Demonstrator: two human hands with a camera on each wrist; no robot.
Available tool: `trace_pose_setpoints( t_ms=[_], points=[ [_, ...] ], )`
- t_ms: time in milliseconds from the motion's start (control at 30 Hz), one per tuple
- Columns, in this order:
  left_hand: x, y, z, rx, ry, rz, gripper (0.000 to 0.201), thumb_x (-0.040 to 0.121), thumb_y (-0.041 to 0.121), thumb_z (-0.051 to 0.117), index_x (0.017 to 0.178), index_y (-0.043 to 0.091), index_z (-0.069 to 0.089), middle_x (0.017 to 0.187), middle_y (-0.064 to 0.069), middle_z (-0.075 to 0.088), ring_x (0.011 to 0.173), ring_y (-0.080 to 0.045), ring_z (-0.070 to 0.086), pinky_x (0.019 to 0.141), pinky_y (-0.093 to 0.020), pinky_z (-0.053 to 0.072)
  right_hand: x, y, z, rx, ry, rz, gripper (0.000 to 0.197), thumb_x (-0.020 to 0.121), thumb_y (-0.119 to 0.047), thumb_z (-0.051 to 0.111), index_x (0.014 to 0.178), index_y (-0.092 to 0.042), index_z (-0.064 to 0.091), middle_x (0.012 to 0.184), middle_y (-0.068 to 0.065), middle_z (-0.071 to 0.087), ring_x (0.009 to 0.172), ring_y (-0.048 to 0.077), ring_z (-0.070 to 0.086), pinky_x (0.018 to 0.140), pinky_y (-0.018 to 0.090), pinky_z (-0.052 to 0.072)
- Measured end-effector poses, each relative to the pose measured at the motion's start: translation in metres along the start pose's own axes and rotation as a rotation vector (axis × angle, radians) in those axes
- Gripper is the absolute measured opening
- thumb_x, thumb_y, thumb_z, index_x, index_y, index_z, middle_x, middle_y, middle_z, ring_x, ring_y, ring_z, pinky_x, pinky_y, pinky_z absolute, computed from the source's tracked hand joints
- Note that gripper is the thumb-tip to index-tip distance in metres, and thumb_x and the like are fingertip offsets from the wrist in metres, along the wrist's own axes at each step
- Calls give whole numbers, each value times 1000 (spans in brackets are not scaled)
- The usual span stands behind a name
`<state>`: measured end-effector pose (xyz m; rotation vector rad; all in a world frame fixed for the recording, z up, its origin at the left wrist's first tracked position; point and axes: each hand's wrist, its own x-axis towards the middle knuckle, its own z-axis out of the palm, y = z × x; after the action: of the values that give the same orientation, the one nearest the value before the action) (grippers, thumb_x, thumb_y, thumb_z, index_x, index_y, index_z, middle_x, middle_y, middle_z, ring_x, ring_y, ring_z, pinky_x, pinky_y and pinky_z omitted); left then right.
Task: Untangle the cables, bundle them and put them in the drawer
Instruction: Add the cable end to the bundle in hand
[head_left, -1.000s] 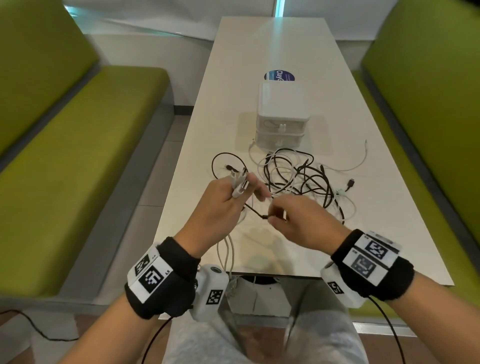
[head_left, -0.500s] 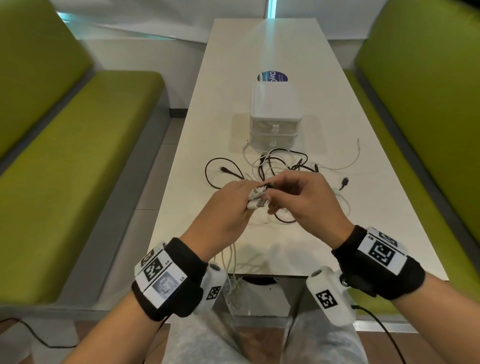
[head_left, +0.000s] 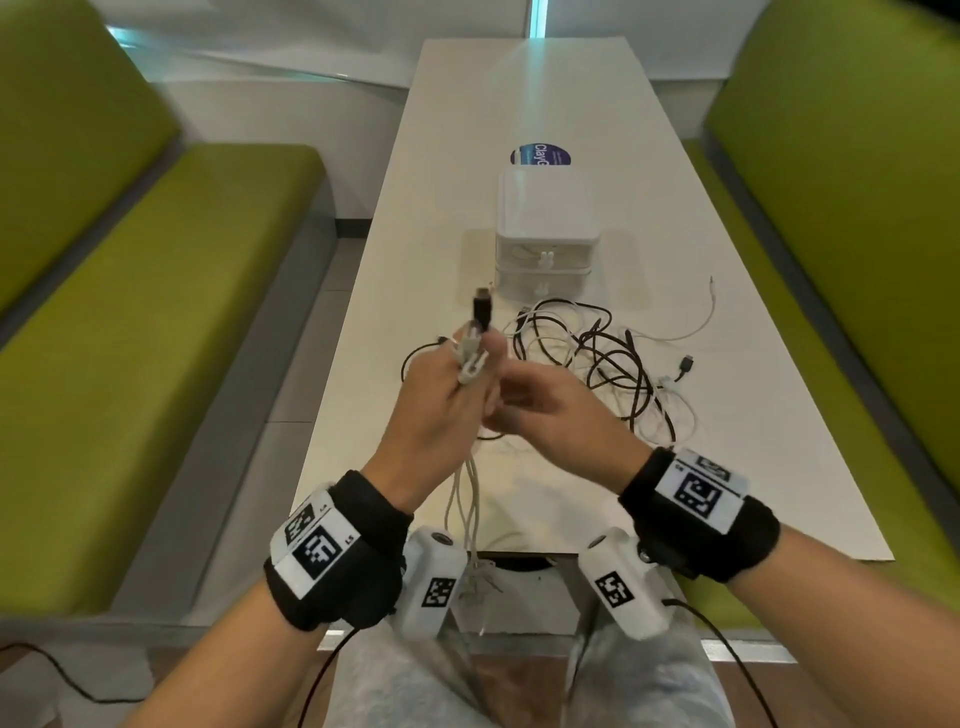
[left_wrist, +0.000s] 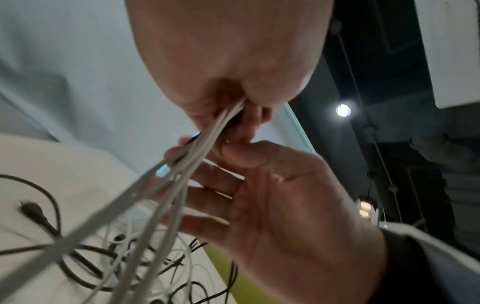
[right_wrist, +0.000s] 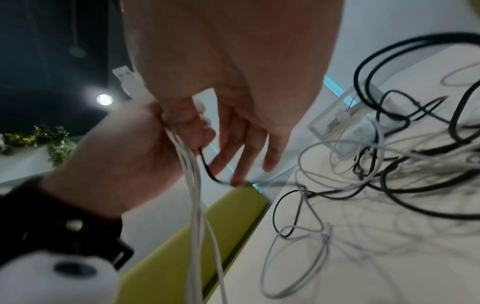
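Note:
My left hand (head_left: 441, 397) is raised over the table's near end. It grips a bunch of white cable ends (head_left: 470, 358), and a black plug (head_left: 481, 312) stands up out of the grip. The white cables (head_left: 467, 499) hang down from its fist (left_wrist: 228, 61) past the table edge. My right hand (head_left: 550, 415) is just right of it with fingers fairly straight (left_wrist: 207, 191), and its fingertips (right_wrist: 236, 181) brush the black cable below the left hand's grip. A tangle of black and white cables (head_left: 608, 358) lies in front of the white two-drawer unit (head_left: 545, 228), whose drawers are closed.
The long white table (head_left: 519, 93) runs away from me between two green benches (head_left: 156, 312) (head_left: 857, 208). A thin white cable (head_left: 696, 332) and a black plug (head_left: 685, 364) trail off the tangle's right side. A round blue sticker (head_left: 540, 155) lies behind the drawer unit.
My right hand brought a black cable end to the left hand. The left hand has risen with the black plug sticking up from its grip, and the right hand's fingers have loosened and dropped lower.

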<state>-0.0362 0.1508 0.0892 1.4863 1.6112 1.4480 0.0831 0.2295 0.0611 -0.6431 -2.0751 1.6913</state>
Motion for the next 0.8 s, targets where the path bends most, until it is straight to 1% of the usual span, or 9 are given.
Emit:
trace_pose_setpoints(
  t_ms=[67,167,267,367,533,600,633,733,800],
  points=[
    [2,7,-6,-249,68,-49,38,90,55,35,65,30,49,57,4,34,47,-19,28,45,-38,25,-2,0,11,-104,-30,-53,18,89,-27,65,97,-12,69,85,6,73,81,20,71,79,39,57],
    [4,11,-25,-315,153,-25,35,92,43,35,64,27,47,54,6,29,45,-18,19,41,-33,17,-5,0,13,-259,5,-120,15,93,-32,62,87,-21,71,60,-10,63,59,8,62,63,26,50],
    [5,10,-45,-211,203,14,38,94,44,34,62,29,47,52,11,30,44,-9,23,41,-26,18,-6,8,3,-465,27,-179,26,93,-41,58,81,-21,70,56,-11,55,56,8,52,56,18,37],
    [4,5,-58,-90,235,47,40,99,48,39,66,30,51,53,12,36,46,-6,29,42,-22,23,-4,18,-13,-578,13,-171,37,95,-46,52,76,-18,68,57,-14,55,59,5,54,58,20,39],
    [4,-6,-48,335,69,73,21,98,11,49,82,22,58,73,15,59,71,6,58,67,-11,43,4,20,-28,-728,74,-107,54,91,-59,46,67,-13,60,60,1,62,58,14,57,62,38,48],
    [0,-12,-34,435,-10,63,9,92,25,62,84,22,63,80,12,66,77,-3,62,70,-25,50,4,14,-25,-733,100,-146,54,90,-60,44,66,-15,61,57,-2,61,55,10,56,58,31,46],
    [-3,-15,-28,421,-19,52,20,87,37,68,86,16,67,76,11,66,72,-9,61,66,-30,49,4,10,-24,-715,107,-169,49,92,-55,48,66,-16,62,53,-7,58,53,7,55,54,26,42],
    [-7,-23,-14,219,57,-13,60,72,56,68,94,0,70,49,14,43,50,-9,34,49,-20,29,2,5,-28,-680,135,-203,30,95,-29,60,66,-19,65,47,-18,49,50,0,52,51,16,32],
    [-7,-26,-9,169,46,-47,68,74,61,61,92,-3,69,49,8,46,49,-10,31,48,-21,27,-1,5,-31,-661,152,-221,32,95,-27,61,63,-24,60,48,-16,50,50,3,52,50,15,31]
  ],
)
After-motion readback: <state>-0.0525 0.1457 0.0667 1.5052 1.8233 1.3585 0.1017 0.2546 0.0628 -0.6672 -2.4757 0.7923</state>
